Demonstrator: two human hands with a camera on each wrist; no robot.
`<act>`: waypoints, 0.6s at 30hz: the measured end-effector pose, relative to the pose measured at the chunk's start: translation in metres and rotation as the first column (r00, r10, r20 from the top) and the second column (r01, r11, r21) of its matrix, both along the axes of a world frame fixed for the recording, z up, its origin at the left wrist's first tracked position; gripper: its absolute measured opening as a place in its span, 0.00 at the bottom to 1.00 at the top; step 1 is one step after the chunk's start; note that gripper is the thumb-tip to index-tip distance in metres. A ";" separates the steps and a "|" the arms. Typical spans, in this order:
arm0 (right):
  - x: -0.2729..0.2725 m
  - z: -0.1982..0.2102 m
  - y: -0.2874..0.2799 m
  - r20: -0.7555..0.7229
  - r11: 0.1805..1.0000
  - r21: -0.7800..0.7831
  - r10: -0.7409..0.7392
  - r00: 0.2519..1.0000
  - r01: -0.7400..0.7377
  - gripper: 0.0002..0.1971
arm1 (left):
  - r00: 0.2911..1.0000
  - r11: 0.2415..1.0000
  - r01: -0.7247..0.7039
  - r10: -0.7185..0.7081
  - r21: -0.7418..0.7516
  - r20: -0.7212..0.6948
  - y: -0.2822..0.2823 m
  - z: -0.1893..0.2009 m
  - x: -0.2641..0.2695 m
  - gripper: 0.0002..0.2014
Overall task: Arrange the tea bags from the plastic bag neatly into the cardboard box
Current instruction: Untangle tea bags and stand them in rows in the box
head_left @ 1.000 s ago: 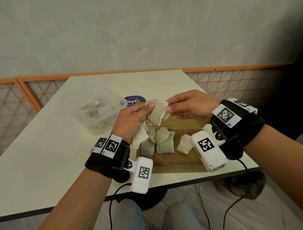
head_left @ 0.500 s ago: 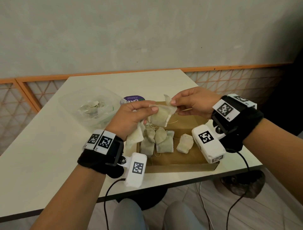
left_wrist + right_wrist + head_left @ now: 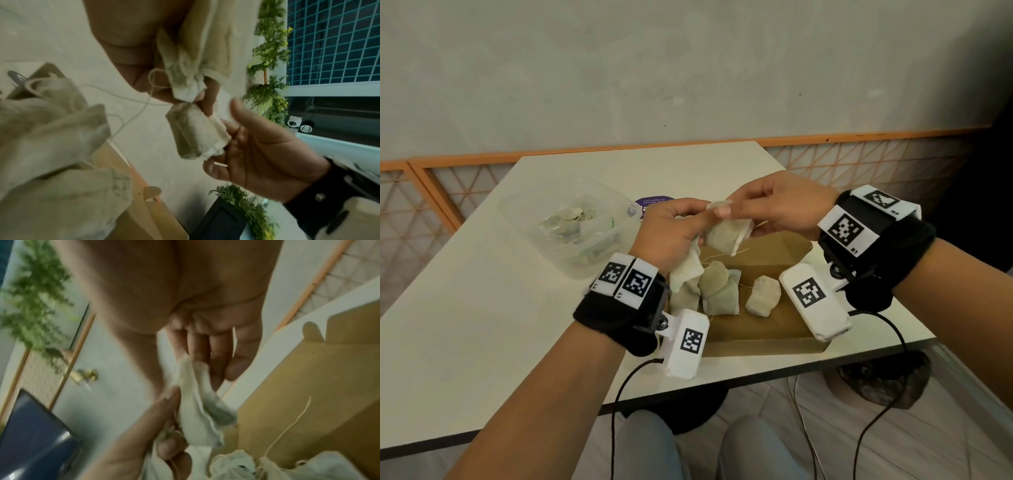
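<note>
Paper tea bag (image 3: 727, 234) held up above the cardboard box (image 3: 774, 329), pinched at its top corner by the right hand (image 3: 779, 209) while the left hand (image 3: 671, 233) grips a bunch of further bags (image 3: 686, 270) whose strings trail down; compared with a second ago, both hands have risen and the single bag has been drawn further clear of the bunch, so it looks nearly free to be laid down; four or so bags (image 3: 722, 291) already lie loosely in the box; more wait in the clear plastic container (image 3: 571, 226) on the table (image 3: 482, 325) to the left.
</note>
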State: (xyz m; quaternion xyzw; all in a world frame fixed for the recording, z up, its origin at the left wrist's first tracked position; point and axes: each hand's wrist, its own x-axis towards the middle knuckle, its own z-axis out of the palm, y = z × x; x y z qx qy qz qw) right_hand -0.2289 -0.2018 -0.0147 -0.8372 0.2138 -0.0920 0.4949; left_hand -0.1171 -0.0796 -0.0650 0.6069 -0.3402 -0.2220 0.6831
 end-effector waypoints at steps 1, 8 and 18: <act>-0.001 0.000 -0.002 0.008 0.997 -0.063 -0.038 0.999 0.038 0.12 | 1.000 1.000 -0.005 0.005 0.017 0.029 -0.003 0.000 -0.001 0.02; -0.029 -0.006 -0.036 -0.155 0.910 -0.396 -0.202 0.967 0.127 0.06 | 0.840 0.864 -0.032 -0.250 0.503 0.481 -0.031 0.011 -0.018 0.05; -0.062 -0.008 -0.057 -0.179 0.905 -0.412 -0.196 0.964 0.107 0.06 | 0.461 0.617 -0.055 -0.682 0.785 0.568 -0.071 0.021 -0.056 0.20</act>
